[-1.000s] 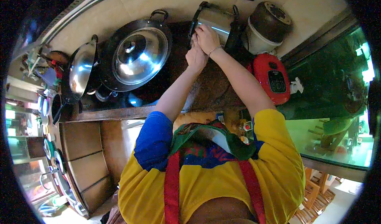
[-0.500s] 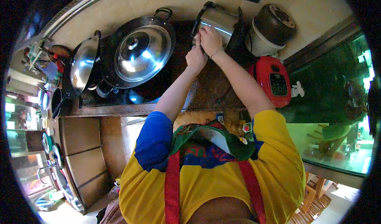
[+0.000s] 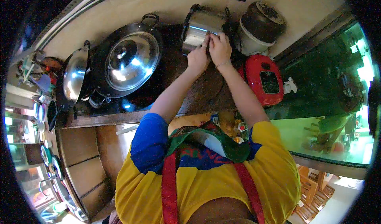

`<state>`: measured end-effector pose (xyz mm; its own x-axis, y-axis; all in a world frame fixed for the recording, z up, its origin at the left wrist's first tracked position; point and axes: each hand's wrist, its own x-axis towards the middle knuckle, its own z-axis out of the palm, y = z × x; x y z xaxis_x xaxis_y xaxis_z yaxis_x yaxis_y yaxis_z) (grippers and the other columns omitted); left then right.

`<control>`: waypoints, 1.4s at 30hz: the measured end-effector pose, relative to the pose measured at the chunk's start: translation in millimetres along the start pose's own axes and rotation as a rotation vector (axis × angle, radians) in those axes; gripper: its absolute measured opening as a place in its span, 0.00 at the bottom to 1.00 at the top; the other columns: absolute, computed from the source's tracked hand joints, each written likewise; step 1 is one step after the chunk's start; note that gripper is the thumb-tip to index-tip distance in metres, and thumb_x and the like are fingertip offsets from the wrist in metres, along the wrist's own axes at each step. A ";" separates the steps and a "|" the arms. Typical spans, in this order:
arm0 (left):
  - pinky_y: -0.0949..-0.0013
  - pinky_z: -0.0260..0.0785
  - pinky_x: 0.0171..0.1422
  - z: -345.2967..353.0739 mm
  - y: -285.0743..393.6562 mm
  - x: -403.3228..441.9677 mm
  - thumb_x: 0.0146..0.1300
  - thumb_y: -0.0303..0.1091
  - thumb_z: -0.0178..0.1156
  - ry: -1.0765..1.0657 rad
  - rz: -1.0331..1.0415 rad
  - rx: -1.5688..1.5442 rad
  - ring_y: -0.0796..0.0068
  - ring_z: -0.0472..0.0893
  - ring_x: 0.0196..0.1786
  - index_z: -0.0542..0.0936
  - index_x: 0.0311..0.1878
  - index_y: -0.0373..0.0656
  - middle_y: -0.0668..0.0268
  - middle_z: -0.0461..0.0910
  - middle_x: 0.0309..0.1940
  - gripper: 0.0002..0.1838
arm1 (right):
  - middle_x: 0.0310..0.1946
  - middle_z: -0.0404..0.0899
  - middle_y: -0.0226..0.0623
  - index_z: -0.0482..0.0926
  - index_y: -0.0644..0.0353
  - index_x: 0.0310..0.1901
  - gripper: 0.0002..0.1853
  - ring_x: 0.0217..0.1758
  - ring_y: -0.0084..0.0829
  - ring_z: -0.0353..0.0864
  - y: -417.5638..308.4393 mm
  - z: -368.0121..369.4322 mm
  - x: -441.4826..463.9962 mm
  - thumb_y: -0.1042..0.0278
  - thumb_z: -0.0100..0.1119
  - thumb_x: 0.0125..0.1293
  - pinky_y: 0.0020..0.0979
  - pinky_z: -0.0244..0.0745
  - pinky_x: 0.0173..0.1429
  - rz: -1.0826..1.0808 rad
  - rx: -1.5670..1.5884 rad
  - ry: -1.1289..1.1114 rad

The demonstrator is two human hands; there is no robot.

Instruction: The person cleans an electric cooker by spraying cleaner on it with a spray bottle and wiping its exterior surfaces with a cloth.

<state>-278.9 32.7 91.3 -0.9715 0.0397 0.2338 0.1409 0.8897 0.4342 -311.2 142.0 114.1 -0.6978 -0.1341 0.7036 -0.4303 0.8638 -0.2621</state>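
A silvery metal appliance or pot (image 3: 198,29) with black side handles stands against the back wall. My left hand (image 3: 198,57) is at its front, index finger stretched up and the other fingers curled. Close beside it, my right hand (image 3: 220,48), with a bracelet at the wrist, has its fingers bent against the front of the metal thing. The fingertips of both hands nearly meet. Whether anything small is between them cannot be made out.
To the left are a lidded wok (image 3: 133,61) and a second metal pan (image 3: 75,75) on the dark stove. At the right stand a red cooker (image 3: 264,80) and a brown and white cooker (image 3: 260,27). Greenish glass (image 3: 321,81) lies further right.
The view has shifted. My hands have moved to the right across the metal thing's front, uncovering more of its left side, and the right hand has come away from on top of the left.
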 end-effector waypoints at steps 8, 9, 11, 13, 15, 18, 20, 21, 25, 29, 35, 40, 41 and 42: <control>0.53 0.76 0.37 13.3 2.2 -3.6 0.56 0.32 0.59 -0.076 0.082 0.128 0.51 0.83 0.33 0.41 0.76 0.63 0.52 0.80 0.37 0.49 | 0.44 0.75 0.40 0.82 0.58 0.43 0.13 0.48 0.44 0.76 14.8 -14.4 -5.0 0.69 0.62 0.54 0.42 0.77 0.47 0.023 0.021 -0.011; 0.53 0.76 0.38 6.6 4.6 7.8 0.56 0.32 0.59 -0.022 0.123 0.108 0.52 0.83 0.33 0.41 0.76 0.63 0.52 0.80 0.38 0.49 | 0.44 0.75 0.41 0.83 0.57 0.42 0.12 0.47 0.44 0.76 14.4 -15.7 10.3 0.68 0.62 0.54 0.43 0.76 0.47 0.079 0.003 -0.037; 0.54 0.77 0.38 -10.9 15.1 21.0 0.59 0.30 0.55 -0.043 0.123 0.088 0.53 0.83 0.33 0.42 0.76 0.63 0.52 0.81 0.36 0.46 | 0.43 0.74 0.42 0.83 0.57 0.43 0.13 0.46 0.46 0.76 21.4 -5.8 21.0 0.67 0.62 0.55 0.44 0.76 0.46 0.111 -0.015 -0.014; 0.55 0.77 0.37 1.4 14.6 16.5 0.61 0.30 0.53 -0.068 0.107 0.125 0.54 0.83 0.33 0.42 0.76 0.63 0.52 0.81 0.34 0.44 | 0.41 0.75 0.40 0.83 0.56 0.43 0.12 0.45 0.44 0.76 12.8 -10.4 4.5 0.68 0.61 0.56 0.43 0.76 0.46 0.147 -0.050 -0.016; 0.57 0.77 0.36 0.4 16.0 -3.3 0.63 0.29 0.49 -0.140 0.086 0.157 0.56 0.83 0.32 0.43 0.76 0.62 0.53 0.81 0.30 0.42 | 0.38 0.75 0.38 0.83 0.56 0.43 0.11 0.42 0.42 0.77 6.4 -13.6 -21.9 0.69 0.60 0.57 0.41 0.76 0.45 0.161 -0.104 -0.025; 0.57 0.77 0.35 3.3 11.4 -22.7 0.62 0.29 0.50 -0.202 0.095 0.207 0.57 0.83 0.31 0.43 0.77 0.60 0.53 0.81 0.30 0.42 | 0.38 0.76 0.38 0.84 0.57 0.41 0.10 0.42 0.42 0.77 11.0 -8.2 -45.0 0.70 0.60 0.56 0.40 0.77 0.44 0.107 -0.006 0.042; 0.57 0.77 0.34 9.0 6.3 -7.1 0.63 0.29 0.50 -0.140 0.128 0.231 0.57 0.83 0.31 0.46 0.76 0.59 0.54 0.81 0.30 0.40 | 0.39 0.75 0.39 0.83 0.57 0.40 0.10 0.43 0.43 0.77 12.7 -14.2 -22.8 0.68 0.60 0.57 0.41 0.77 0.45 0.123 -0.019 0.019; 0.57 0.77 0.34 22.7 -2.7 6.9 0.63 0.30 0.50 0.012 0.192 0.217 0.57 0.83 0.31 0.48 0.76 0.59 0.54 0.81 0.30 0.39 | 0.40 0.74 0.40 0.82 0.57 0.40 0.10 0.45 0.44 0.76 13.6 -15.6 -8.8 0.66 0.60 0.57 0.42 0.77 0.46 0.130 -0.030 -0.005; 0.58 0.77 0.34 10.6 11.2 20.6 0.63 0.30 0.51 0.046 0.175 0.218 0.56 0.83 0.31 0.51 0.75 0.59 0.56 0.82 0.30 0.37 | 0.40 0.75 0.40 0.82 0.57 0.39 0.09 0.44 0.44 0.77 13.0 -13.0 12.6 0.66 0.59 0.58 0.43 0.78 0.45 0.214 -0.083 -0.069; 0.56 0.78 0.38 8.3 14.0 -18.2 0.62 0.29 0.51 -0.226 0.059 0.198 0.56 0.84 0.34 0.40 0.76 0.64 0.52 0.82 0.34 0.44 | 0.39 0.75 0.40 0.82 0.56 0.40 0.10 0.44 0.44 0.77 11.0 -3.1 -39.5 0.65 0.59 0.58 0.43 0.78 0.44 0.210 -0.065 -0.042; 0.57 0.77 0.37 4.5 9.2 19.3 0.61 0.29 0.52 -0.076 0.194 0.228 0.55 0.83 0.34 0.47 0.76 0.62 0.53 0.81 0.37 0.41 | 0.39 0.76 0.40 0.83 0.56 0.39 0.09 0.44 0.44 0.77 15.3 -12.9 -0.8 0.67 0.60 0.56 0.43 0.76 0.46 0.223 0.025 0.062; 0.56 0.77 0.39 10.8 21.8 29.4 0.63 0.30 0.51 -0.024 0.189 0.180 0.55 0.84 0.36 0.50 0.75 0.60 0.54 0.81 0.37 0.38 | 0.40 0.75 0.41 0.82 0.56 0.43 0.12 0.46 0.45 0.76 18.0 -15.1 -3.5 0.69 0.60 0.56 0.44 0.76 0.46 0.234 0.010 0.030; 0.56 0.77 0.40 9.6 24.4 19.6 0.63 0.31 0.50 -0.170 0.116 0.222 0.54 0.84 0.37 0.47 0.76 0.62 0.52 0.82 0.35 0.39 | 0.39 0.75 0.41 0.82 0.56 0.43 0.12 0.46 0.45 0.76 18.8 -10.1 -16.4 0.69 0.60 0.56 0.44 0.76 0.46 0.262 -0.008 0.005; 0.56 0.77 0.40 7.1 24.0 8.5 0.63 0.31 0.50 -0.171 0.117 0.224 0.54 0.84 0.37 0.47 0.76 0.62 0.52 0.82 0.35 0.39 | 0.39 0.74 0.41 0.82 0.56 0.43 0.12 0.46 0.45 0.76 14.7 -9.5 -27.5 0.69 0.61 0.55 0.44 0.76 0.45 0.295 -0.025 -0.021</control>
<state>-285.1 57.6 97.5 -0.9718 0.2072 0.1125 0.2268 0.9520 0.2056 -292.9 163.1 97.2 -0.8027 0.1145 0.5853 -0.1932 0.8786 -0.4368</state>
